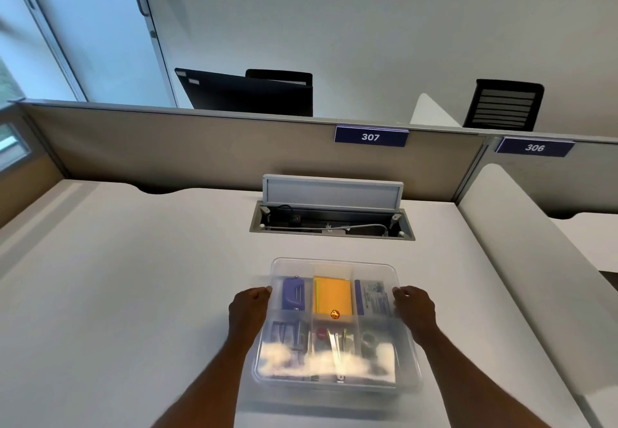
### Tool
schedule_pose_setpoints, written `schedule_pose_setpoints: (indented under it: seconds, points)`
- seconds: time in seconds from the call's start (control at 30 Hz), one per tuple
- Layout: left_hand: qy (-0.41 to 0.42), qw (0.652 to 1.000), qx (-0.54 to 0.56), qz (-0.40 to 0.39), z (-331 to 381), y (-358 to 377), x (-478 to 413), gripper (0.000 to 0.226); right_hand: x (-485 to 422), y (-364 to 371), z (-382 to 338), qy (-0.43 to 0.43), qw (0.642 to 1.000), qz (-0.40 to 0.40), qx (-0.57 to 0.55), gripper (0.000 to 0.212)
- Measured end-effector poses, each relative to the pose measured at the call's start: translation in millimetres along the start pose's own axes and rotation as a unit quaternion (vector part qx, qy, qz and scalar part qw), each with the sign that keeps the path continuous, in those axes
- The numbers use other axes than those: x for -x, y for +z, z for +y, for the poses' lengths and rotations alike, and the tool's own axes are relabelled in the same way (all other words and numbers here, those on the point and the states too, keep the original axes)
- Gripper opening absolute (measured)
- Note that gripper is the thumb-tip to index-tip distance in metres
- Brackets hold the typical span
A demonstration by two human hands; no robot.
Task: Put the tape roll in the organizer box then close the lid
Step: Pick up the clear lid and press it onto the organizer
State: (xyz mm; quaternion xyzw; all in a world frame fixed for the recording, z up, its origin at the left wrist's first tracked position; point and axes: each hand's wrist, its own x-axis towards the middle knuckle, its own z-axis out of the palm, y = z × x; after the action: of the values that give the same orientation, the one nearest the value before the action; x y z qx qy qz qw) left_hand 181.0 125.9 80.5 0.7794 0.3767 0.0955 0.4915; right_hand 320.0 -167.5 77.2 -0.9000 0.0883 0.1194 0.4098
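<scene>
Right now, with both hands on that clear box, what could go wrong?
The clear lid looks blurred, seemingly mid-motion over the organizer box, so it may land crooked and not close. The left hand and right hand grip its edges, so fingertips could get pinched. Items inside could block it.

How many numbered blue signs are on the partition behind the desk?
2. The sign 307 hangs above the open cable tray; the sign 306 is further right on the next panel. Others may lie outside the view.
</scene>
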Motion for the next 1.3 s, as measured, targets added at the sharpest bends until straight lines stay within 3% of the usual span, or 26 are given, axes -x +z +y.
schedule_pose_setpoints:
  seconds: [0.13, 0.27, 0.5, 0.7, 1.07, 1.3]
  points:
    - [-0.007, 0.999, 0.041, -0.017, -15.2, -8.0, 23.7, 0.037, 19.6, -9.1, 11.2, -0.007, 0.998, 0.003, -0.057, 0.024]
    - [0.026, 0.998, 0.042, -0.028, -30.0, -11.3, 49.1, 0.02, 45.4, -14.9, 17.2, -0.042, 0.998, 0.033, -0.046, 0.036]
    - [0.099, 0.993, -0.058, 0.018, -27.0, -10.9, 71.8, 0.031, 78.7, -4.2, 42.9, -0.092, 0.994, 0.049, 0.045, 0.032]
    - [0.12, 0.987, -0.101, 0.046, -24.9, -9.0, 77.5, 0.032, 90.8, -3.4, 33.4, -0.087, 0.989, 0.045, 0.108, 0.045]
    - [0.128, 0.98, -0.115, 0.1, -35.5, 0.3, 79.6, 0.028, 95.9, 1.8, 38.7, -0.078, 0.99, 0.078, 0.083, 0.033]
    - [0.114, 0.983, -0.119, 0.081, -39.1, 0.8, 75.0, 0.033, 95.8, 2.3, 38.5, -0.086, 0.989, 0.086, 0.089, 0.035]
